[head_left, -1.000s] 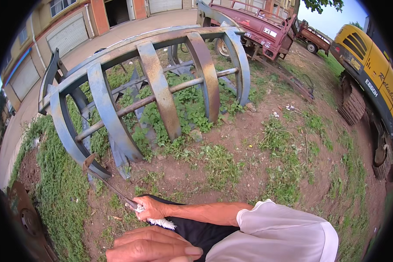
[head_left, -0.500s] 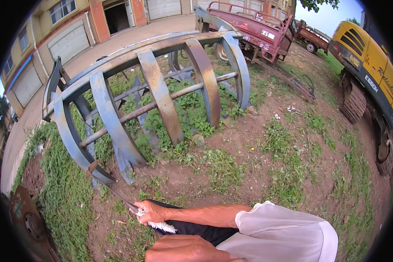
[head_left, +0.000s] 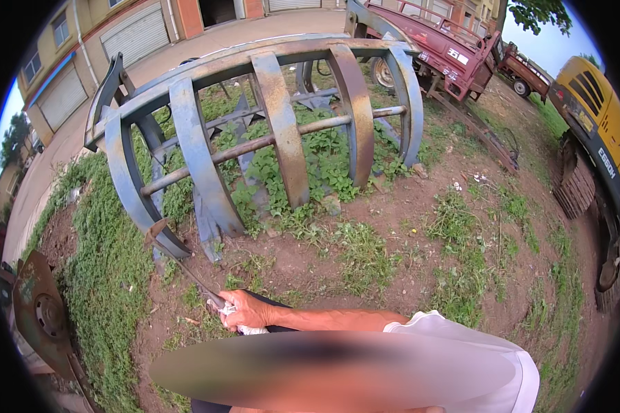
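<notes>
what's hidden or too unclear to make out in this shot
- Left hand: head view, not to be seen; a blurred band across the lower frame covers that area.
- Right hand: its fingers close round a thin tool handle and a white cloth; the grip itself is hidden under them.
- Tool head: small and dark against the steel rake frame; its kind is unclear.
- Yellow excavator: cut off by the right rim.
</notes>
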The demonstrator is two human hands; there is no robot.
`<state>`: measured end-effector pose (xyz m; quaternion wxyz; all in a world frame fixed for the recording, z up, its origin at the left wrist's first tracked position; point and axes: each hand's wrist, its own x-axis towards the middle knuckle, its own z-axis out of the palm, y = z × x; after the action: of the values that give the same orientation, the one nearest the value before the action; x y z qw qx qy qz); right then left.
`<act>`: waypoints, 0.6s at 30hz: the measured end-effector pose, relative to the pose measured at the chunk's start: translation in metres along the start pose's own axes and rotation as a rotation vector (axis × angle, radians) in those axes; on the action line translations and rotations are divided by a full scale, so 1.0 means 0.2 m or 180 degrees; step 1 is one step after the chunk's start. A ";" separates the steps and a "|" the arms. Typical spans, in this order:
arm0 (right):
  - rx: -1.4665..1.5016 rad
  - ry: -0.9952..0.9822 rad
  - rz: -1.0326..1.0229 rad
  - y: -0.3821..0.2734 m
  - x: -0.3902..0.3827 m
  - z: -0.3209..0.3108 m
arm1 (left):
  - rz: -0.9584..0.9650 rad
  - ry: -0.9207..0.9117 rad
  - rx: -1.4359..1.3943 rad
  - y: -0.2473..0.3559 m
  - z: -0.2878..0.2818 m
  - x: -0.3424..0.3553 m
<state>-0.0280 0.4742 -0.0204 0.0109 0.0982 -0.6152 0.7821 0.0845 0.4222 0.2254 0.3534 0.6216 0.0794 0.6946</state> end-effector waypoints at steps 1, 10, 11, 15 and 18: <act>0.0062 -0.0011 0.0088 -0.01 0.00 0.00 | -0.0053 -0.0168 0.0050 0.02 -0.03 0.01; 0.0248 -0.0018 0.0172 -0.04 0.00 0.01 | 0.0261 0.0284 -0.0245 0.07 0.03 -0.05; 0.0229 -0.0026 0.0198 -0.04 0.00 0.01 | 0.0270 0.0323 -0.0194 0.10 0.03 -0.04; 0.0125 0.0000 0.0234 -0.07 -0.01 0.02 | 0.0253 0.0435 -0.0070 0.15 0.01 -0.12; 0.0261 -0.0028 0.0317 -0.02 0.00 0.01 | -0.0051 0.0112 0.0062 0.20 0.00 -0.14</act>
<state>-0.0281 0.4738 -0.0167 -0.0348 0.0713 -0.5868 0.8058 0.0686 0.3754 0.2243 0.3514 0.6120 0.0973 0.7017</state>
